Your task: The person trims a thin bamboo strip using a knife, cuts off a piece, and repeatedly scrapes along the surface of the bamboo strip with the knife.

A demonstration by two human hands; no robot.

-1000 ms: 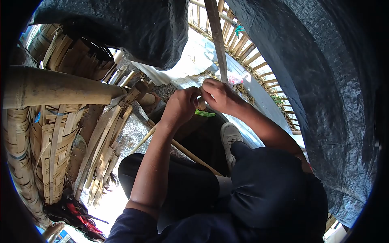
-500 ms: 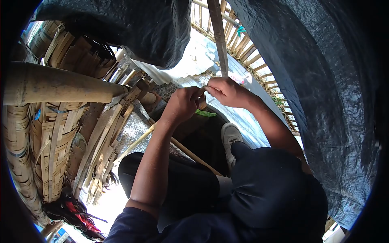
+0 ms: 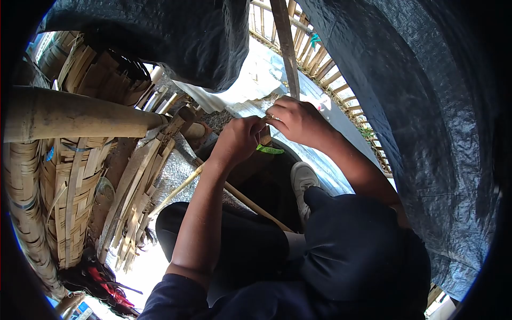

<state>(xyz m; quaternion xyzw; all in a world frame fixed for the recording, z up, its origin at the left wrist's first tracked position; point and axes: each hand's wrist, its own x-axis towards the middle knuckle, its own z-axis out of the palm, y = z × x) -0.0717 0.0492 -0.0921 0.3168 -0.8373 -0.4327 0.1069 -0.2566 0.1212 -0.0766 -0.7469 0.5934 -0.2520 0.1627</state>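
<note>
My left hand [image 3: 240,137] is closed, with its thumb and finger pinched together at the tip of something small. My right hand [image 3: 295,120] meets it from the right, fingertips bent in a pinch close to the left fingertips. Whatever sits between the two hands is too small and too hidden to name. Just below them shows a bright green strip [image 3: 270,150], possibly a leaf or pod, over a dark round container [image 3: 290,157]. I cannot see whether either hand touches the green strip.
A thick bamboo pole [image 3: 80,113] juts in from the left above woven bamboo baskets [image 3: 72,202] and stacked split wood [image 3: 133,186]. Dark plastic sheeting [image 3: 426,133] hangs on the right. A wooden post [image 3: 288,48] rises beyond the hands. My shoe [image 3: 304,184] stands below.
My right hand has turned, its knuckles lifting a little up and left, with its fingers now more spread at the pinch. My left hand has hardly moved.
</note>
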